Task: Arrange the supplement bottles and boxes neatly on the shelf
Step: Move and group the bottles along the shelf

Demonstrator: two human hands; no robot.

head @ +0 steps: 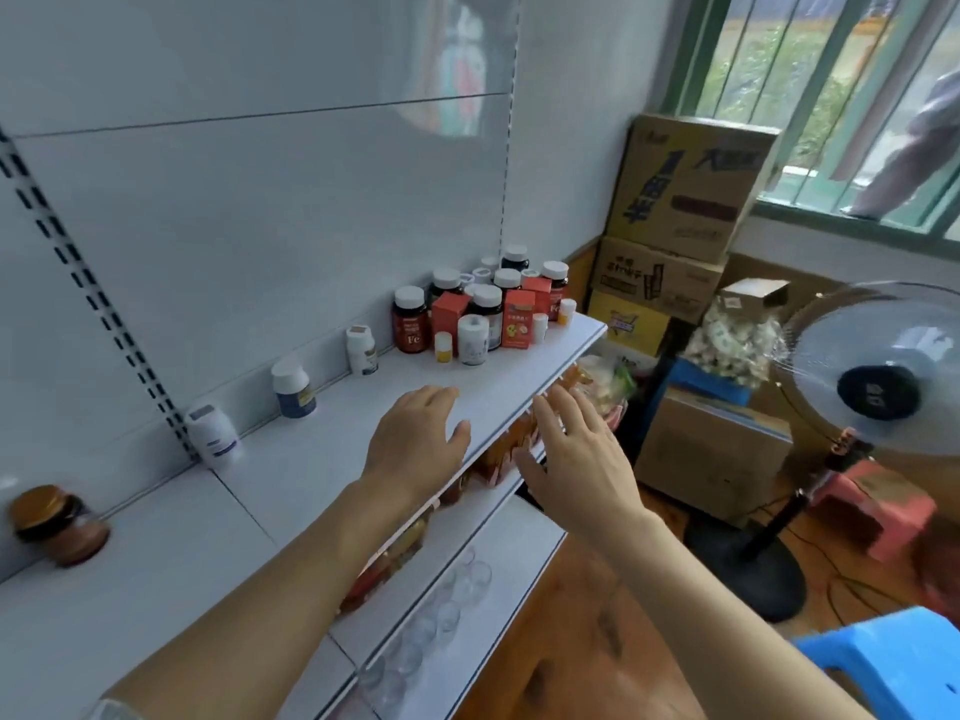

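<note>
- My left hand (415, 439) reaches out over the white shelf (311, 459). Its fingers are straight and loose, and it holds nothing.
- My right hand (576, 454) is out past the shelf's front edge. Its fingers are spread, and it holds nothing too.
- A bunch of bottles and red boxes (483, 309) stands close together at the far end of the shelf.
- The dark red bottle (410, 320) there says "Fe".
- Three white bottles stand apart along the back wall: one far (362, 350), one in the middle (294, 389), one near (213, 435).
- A brown jar (54, 522) with a gold lid sits alone on my far left. It looks blurry.
</note>
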